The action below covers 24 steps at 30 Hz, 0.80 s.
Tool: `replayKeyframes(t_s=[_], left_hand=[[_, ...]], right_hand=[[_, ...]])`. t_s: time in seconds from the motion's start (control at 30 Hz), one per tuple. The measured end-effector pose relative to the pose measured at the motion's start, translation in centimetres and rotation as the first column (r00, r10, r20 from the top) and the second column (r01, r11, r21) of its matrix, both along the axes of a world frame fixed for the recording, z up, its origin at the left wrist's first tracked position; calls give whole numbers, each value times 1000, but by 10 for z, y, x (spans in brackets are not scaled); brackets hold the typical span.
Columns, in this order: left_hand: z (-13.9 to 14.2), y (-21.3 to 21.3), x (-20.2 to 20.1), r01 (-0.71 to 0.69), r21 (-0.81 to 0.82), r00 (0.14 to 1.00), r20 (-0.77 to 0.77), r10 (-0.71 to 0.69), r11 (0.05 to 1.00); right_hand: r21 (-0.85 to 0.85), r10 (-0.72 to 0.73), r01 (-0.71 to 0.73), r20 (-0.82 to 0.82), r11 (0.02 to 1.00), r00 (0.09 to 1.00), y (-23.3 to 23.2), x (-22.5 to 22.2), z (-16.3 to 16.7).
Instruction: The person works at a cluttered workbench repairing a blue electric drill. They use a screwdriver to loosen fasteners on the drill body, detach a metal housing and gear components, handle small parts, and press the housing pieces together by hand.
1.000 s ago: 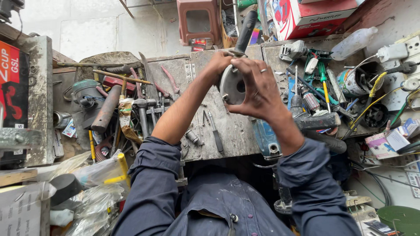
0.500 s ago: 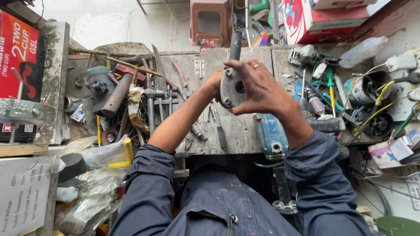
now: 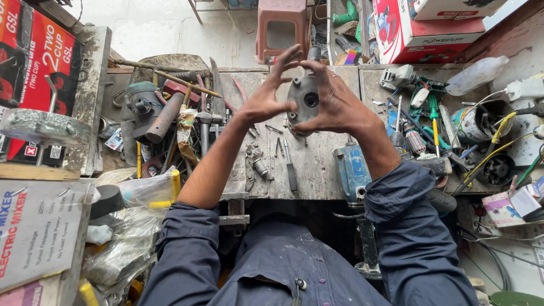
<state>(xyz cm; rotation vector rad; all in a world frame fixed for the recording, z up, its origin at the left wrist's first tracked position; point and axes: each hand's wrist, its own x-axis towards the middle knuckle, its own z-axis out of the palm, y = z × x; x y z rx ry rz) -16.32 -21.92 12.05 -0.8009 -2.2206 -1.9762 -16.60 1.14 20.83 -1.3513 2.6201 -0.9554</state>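
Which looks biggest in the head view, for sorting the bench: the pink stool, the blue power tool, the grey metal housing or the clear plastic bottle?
1. Pink stool, partly cropped
2. Blue power tool
3. Grey metal housing and clear plastic bottle: alike; the housing is held up nearer the camera, so unranked.

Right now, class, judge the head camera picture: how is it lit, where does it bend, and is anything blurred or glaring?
Head view: soft, even daylight, weak shadows; wide-lens bending at the edges; the round grey metal housing between left hand and right hand is sharp; mild washout on the pale floor at top.
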Motion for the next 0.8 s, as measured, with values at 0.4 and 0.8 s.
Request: replayKeyframes(t_s=[0.4,0.8], left_hand=[[66,35,31,-60,-536,952,-285,-114,842],[83,39,49,-204,-832,949,-298,-106,516]], right_hand=[[-408,39,68,247,910,968,15,20,-26],[-630,-158,460,475,626,866,83,28,-69]])
